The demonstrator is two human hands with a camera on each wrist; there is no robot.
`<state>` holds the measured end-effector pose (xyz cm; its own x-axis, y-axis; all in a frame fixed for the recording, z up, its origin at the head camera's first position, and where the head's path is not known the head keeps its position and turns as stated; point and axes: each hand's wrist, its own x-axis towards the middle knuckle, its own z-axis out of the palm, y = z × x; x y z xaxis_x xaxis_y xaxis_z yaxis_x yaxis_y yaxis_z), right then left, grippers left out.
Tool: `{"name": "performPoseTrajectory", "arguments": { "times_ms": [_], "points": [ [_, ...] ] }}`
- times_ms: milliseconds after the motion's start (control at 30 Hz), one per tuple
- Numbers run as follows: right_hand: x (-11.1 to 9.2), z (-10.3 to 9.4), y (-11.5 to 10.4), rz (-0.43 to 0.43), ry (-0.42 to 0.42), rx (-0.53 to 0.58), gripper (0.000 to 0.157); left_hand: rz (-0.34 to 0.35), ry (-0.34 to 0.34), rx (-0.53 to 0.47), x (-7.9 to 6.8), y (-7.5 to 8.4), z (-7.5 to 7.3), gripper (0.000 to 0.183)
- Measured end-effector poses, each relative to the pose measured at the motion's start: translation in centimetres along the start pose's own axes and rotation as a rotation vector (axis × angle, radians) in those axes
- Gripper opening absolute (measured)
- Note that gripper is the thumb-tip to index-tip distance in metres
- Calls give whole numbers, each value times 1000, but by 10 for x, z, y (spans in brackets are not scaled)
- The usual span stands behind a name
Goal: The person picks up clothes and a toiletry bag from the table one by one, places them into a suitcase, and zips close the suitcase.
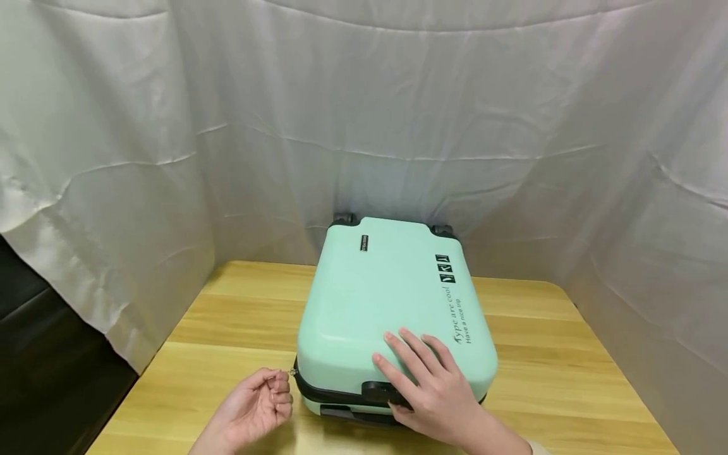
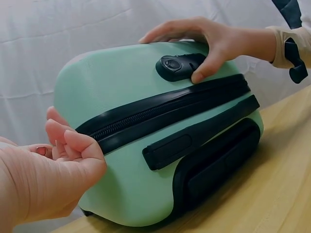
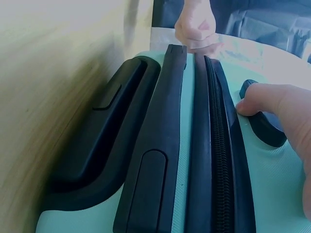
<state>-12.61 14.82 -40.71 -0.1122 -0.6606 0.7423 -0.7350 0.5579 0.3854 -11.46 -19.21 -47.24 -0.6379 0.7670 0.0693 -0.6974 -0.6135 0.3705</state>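
A mint-green hard-shell suitcase [image 1: 347, 303] lies flat, its wheels toward the back curtain. At its near left corner my left hand [image 1: 256, 404] pinches a small metal zipper pull [image 1: 292, 372] with curled fingers; the fingers hide most of the pull. Dark zipper teeth [image 2: 121, 124] run along the near side, between black tape edges. My right hand [image 1: 435, 395] rests on the lid near the front edge, its fingers spread over the shell. Its thumb [image 3: 252, 99] touches beside the black lock [image 2: 172, 68]. Below the zipper sits a black carry handle [image 2: 204, 131].
The suitcase stands on a wood-grain table [image 1: 250, 303], with tabletop showing on both sides. Grey-white curtains [image 1: 398, 114] hang behind and at the sides. A black surface [image 1: 45, 354] shows at the far left. Two black wheels [image 1: 344, 218] are at the suitcase's far end.
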Motion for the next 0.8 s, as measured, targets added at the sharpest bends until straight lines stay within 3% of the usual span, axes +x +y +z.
{"name": "performPoseTrajectory", "arguments": {
  "times_ms": [400, 800],
  "points": [
    [3, 1, 1, -18, 34, 10, 86, -1, 86, -37, 1, 6, 6, 39],
    [1, -1, -1, 0, 32, 31, 76, 19, 81, -123, 5, 6, 2, 43]
  ]
}}
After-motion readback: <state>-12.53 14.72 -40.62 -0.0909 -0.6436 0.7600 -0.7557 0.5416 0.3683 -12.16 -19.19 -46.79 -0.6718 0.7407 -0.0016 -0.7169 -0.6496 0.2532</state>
